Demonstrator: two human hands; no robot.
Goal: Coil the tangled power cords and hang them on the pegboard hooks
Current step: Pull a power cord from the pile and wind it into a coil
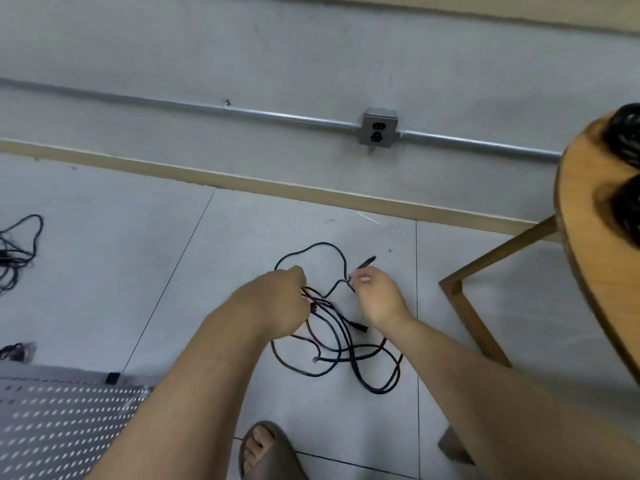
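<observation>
Power cords lie in a loose tangle on the tiled floor, directly below both hands. Left hand: fingers curled round several strands at the upper left of the tangle. Right hand: pinches a single strand just behind its plug.

Risk: pulling the plug end while the left hand holds crossed strands is likely to tighten the knot. A free connector may snag in a loop. A sandalled foot near the lowest loops could trap them.

Pegboard lies flat at lower left. A second tangle lies far left. A wooden desk stands at right, carrying dark blurred bundles. The grey wall carries a conduit and an outlet
</observation>
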